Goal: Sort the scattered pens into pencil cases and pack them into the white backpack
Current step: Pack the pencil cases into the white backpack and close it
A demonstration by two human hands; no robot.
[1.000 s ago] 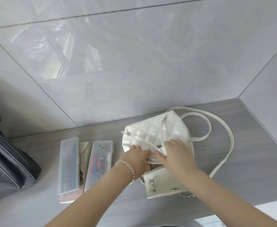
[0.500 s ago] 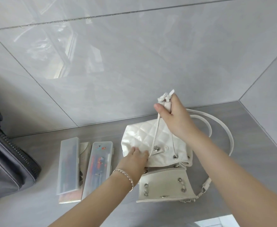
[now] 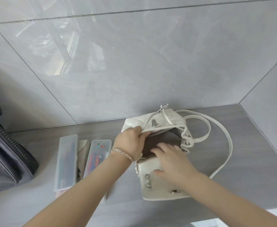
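Looks from head height forward and steeply down, wide-angle, onto a matte grey stone-look counter [image 3: 252,161] against a glossy grey tiled wall [image 3: 150,63]. Sits close: frames a white quilted backpack [image 3: 142,120] right of centre, bare left forearm [image 3: 88,182] and bare right forearm [image 3: 224,194] crossing the bottom edge.

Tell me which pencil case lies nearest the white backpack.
The clear pencil case with colourful pictures on its lid, rightmost of the row. The plain frosted case lies farthest left, a beige one between them.
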